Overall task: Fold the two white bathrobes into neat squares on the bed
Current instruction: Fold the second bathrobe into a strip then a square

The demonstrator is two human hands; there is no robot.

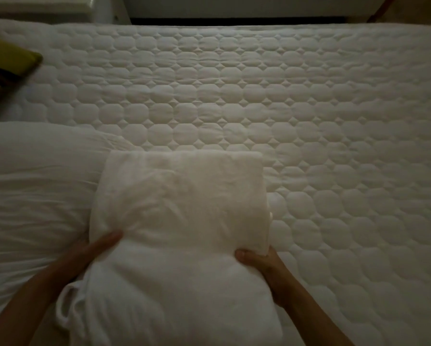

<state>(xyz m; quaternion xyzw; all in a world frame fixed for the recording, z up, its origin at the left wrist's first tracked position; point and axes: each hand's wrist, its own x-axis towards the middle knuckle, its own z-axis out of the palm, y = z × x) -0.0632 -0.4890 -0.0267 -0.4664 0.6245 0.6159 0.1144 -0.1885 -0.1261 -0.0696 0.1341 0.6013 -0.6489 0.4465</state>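
Observation:
A white bathrobe (pixel 182 203) lies partly folded on the quilted bed (pixel 309 121), a thick rectangle reaching from mid-frame down to the near edge. A loop of its belt hangs at the lower left. My left hand (pixel 97 248) lies at the robe's left side, with its fingers tucked under the fabric and the thumb on top. At the robe's right edge, my right hand (pixel 256 260) grips the fold, thumb on top and fingers underneath. I can make out only one robe as a separate bundle.
A white pillow or duvet (pixel 34 183) bulges along the left side, touching the robe. A yellow-green cushion (pixel 7 63) sits at the far left. Beyond the bed's far edge are a dark gap and pale furniture (pixel 42 6).

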